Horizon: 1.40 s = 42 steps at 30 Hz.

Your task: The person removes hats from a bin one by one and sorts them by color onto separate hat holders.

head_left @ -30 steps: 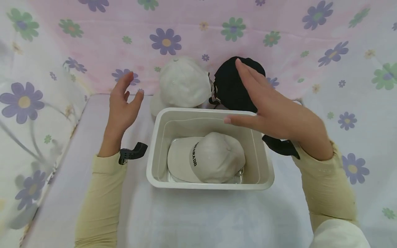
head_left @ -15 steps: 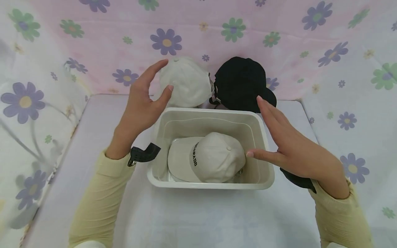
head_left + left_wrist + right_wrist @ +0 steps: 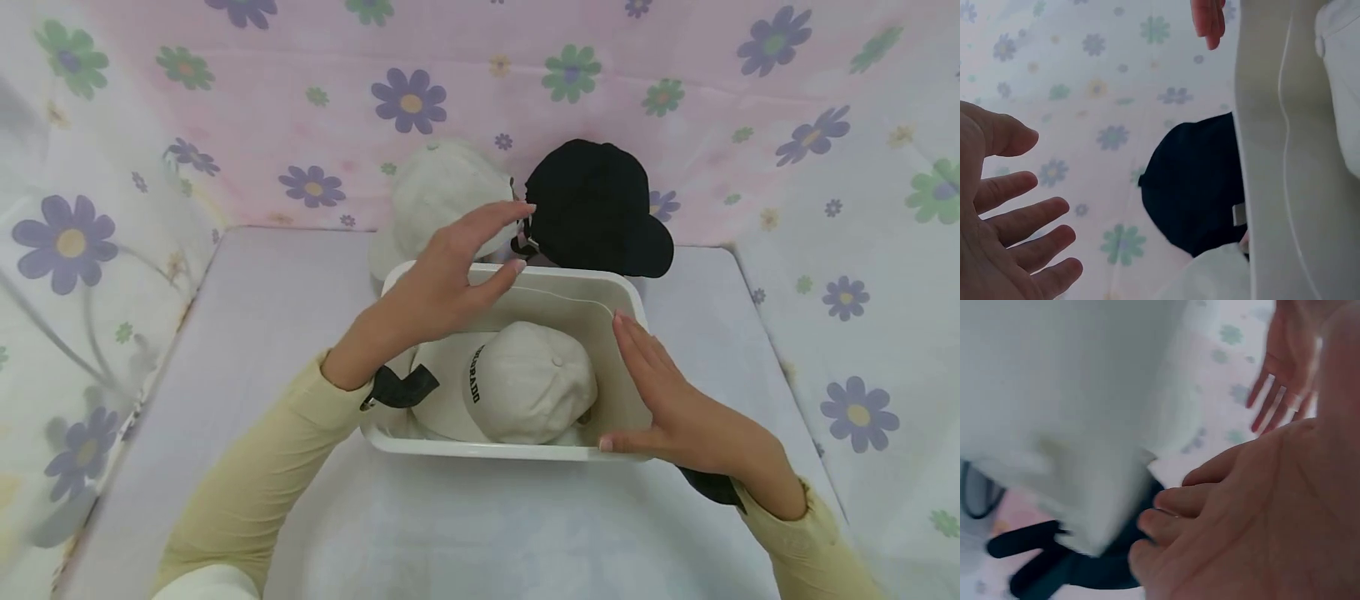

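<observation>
A beige baseball cap (image 3: 536,383) with dark lettering lies inside a cream plastic tub (image 3: 480,451), its brim pointing left. My left hand (image 3: 442,283) hovers over the tub's back left part, fingers spread and holding nothing; in the left wrist view the palm (image 3: 1004,231) faces the tub wall. Beside the tub's right end is my right hand (image 3: 678,417), thumb apart from straight fingers, the thumb tip overlapping the front rim. The right wrist view shows its open palm (image 3: 1241,519) close to the pale tub wall.
Behind the tub stand a white cap (image 3: 431,192) and, to its right, a black cap (image 3: 592,208) with its brim toward the right. A flowered cloth backdrop (image 3: 480,92) rises behind and at both sides of the white-covered table (image 3: 480,533).
My left hand has swung right, from beside the tub to above it. My right hand has come down and back from over the black cap to the tub's right end. Caps and tub stay put.
</observation>
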### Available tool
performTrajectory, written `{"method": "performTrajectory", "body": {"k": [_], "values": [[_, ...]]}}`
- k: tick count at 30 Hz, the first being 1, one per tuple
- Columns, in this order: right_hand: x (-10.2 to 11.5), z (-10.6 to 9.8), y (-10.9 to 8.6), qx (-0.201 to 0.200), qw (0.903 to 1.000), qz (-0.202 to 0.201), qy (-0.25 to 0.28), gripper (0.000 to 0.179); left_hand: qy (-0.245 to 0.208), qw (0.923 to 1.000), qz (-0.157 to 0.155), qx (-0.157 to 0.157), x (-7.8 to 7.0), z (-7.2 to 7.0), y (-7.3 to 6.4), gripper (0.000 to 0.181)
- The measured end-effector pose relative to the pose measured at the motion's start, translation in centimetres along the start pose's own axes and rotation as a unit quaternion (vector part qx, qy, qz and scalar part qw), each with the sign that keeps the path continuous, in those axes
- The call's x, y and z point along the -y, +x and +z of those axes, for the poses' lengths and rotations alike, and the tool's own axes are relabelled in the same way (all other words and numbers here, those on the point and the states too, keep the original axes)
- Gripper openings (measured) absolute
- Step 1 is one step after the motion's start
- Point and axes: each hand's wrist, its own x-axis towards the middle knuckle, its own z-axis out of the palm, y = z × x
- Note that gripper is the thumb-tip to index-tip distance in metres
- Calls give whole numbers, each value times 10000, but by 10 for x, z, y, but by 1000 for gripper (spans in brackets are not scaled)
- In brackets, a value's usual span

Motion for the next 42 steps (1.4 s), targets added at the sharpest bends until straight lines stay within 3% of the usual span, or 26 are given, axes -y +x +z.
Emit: {"method": "performTrajectory", "body": {"k": [8,17,23,28,34,42], "values": [[-13,24,-7,-523,9942,-13,-943,127,60,9948,-407,937,-6,19,3,49],[-12,29,-9,-826,9864,251,-1402,131,503,9788,-672,1870,-14,49,2,49],[-12,31,-10,-915,9833,178,-1566,131,1022,9529,-727,2760,-10,75,0,55],[-12,32,-10,-922,9832,79,-1572,130,994,9322,-843,3376,-2,86,0,61],[-14,34,-10,-963,9840,94,-1499,132,921,9200,-1054,3660,9,91,1,61],[-13,33,-9,-997,9849,27,-1418,132,1282,9069,-1237,3818,22,97,-1,61]]}}
